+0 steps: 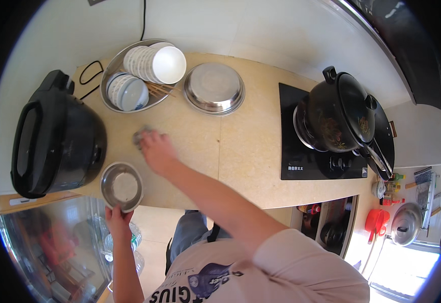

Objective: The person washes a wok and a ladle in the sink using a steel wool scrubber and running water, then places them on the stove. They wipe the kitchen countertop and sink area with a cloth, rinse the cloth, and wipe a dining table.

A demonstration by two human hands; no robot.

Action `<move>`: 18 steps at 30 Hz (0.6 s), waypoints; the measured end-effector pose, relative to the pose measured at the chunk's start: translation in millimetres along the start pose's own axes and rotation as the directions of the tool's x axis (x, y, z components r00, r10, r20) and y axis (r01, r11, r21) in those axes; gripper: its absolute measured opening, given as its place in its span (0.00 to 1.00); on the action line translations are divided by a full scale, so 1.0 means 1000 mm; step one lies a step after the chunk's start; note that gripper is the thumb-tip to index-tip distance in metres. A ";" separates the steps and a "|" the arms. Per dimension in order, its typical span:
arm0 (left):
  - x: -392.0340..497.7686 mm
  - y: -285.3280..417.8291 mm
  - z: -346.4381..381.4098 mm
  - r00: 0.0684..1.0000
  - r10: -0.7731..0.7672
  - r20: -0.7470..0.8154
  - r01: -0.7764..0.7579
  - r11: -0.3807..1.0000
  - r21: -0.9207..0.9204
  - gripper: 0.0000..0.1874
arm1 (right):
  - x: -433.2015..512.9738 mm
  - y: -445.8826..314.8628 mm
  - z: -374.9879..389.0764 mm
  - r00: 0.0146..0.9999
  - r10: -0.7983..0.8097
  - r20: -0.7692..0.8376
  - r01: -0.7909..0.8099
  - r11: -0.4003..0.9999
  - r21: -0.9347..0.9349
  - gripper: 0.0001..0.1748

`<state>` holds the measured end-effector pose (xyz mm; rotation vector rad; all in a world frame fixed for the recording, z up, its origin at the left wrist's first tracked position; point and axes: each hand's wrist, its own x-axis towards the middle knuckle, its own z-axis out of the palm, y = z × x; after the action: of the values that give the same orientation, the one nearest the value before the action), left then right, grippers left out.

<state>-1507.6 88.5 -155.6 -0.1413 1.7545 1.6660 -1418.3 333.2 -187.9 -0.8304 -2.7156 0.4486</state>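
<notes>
My left hand [119, 223] grips the near rim of a small stainless steel bowl [122, 186] at the counter's front edge. The bowl's inside faces up towards me, with a few dark specks in it. Further in, my right hand [159, 149] presses a crumpled grey wiping cloth or scouring pad [142, 137] on the beige countertop [194, 151]. Motion blurs that pad, so its exact kind is unclear. To the left of both hands stands a black electric pressure cooker [61, 140], close beside the bowl.
At the back, a metal basin [104, 92] holds stacked bowls [156, 64] and wooden chopsticks [159, 89]. An upturned steel basin [214, 87] sits beside it. A black lidded pot [334, 113] stands on the cooktop [292, 151], its handle jutting forward. Water bottles [137, 238] stand below the counter.
</notes>
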 end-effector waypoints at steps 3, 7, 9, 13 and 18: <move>-0.004 -0.008 -0.014 0.999 0.002 -0.048 -0.001 1.000 0.024 0.19 | 0.001 0.003 0.024 0.998 -0.060 0.031 0.063 0.994 -0.084 0.21; -0.001 -0.015 -0.020 1.000 -0.013 -0.020 0.015 0.997 0.070 0.19 | -0.027 0.028 0.028 0.988 0.108 -0.112 -0.127 0.976 -0.178 0.23; 0.001 -0.011 -0.016 1.000 -0.008 -0.013 0.009 0.997 0.083 0.18 | -0.050 0.054 0.011 0.960 0.267 -0.080 -0.279 0.924 -0.262 0.25; 0.005 -0.008 0.005 0.997 0.033 0.066 -0.040 0.993 0.110 0.18 | -0.079 0.092 -0.036 0.847 0.526 -0.073 -0.519 0.792 -0.322 0.26; 0.016 -0.007 0.025 0.984 0.026 0.178 -0.050 0.990 0.133 0.18 | -0.122 0.115 -0.058 0.688 0.716 -0.120 -0.718 0.646 -0.260 0.28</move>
<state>-1505.8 116.0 -167.8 0.1003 1.7397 1.5288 -1243.9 365.3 -196.5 -2.0127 -2.3505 0.1753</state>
